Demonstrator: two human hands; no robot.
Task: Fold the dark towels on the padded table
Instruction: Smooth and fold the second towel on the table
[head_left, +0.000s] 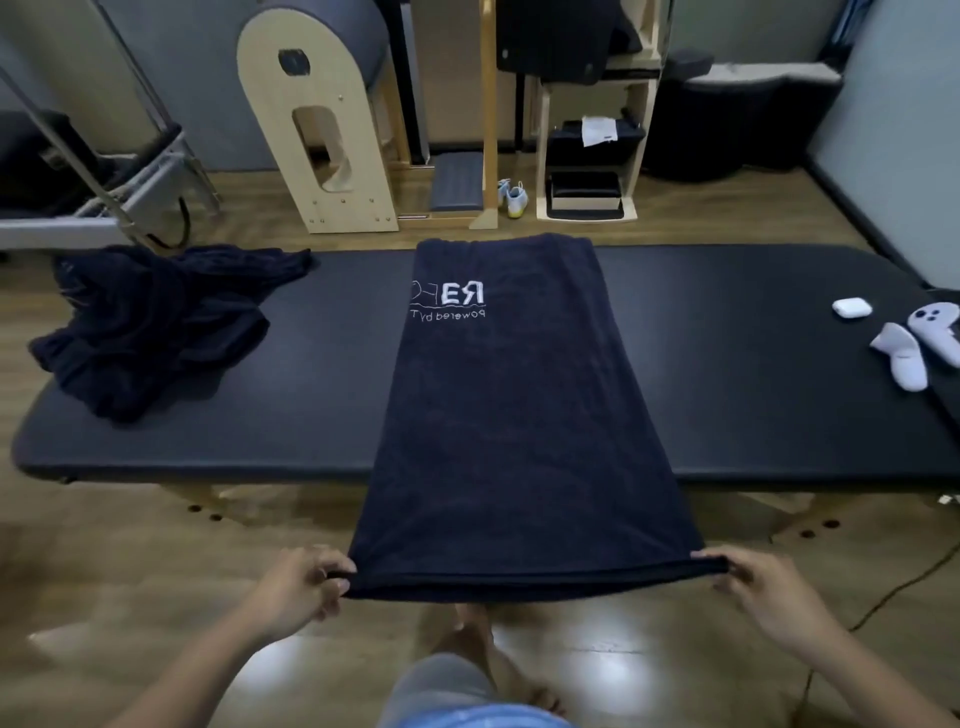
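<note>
Hands (298, 584) (763, 587) pinch towel (519, 415) corners.

Mirrored white "RE" and "Powered by T" on dark towel (519, 415)

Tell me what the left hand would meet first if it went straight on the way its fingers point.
The stretched towel itself: the left hand pinches its near corner, fingers pointing inward along the hem. Beyond that, probably the right hand; depth is unclear.
</note>
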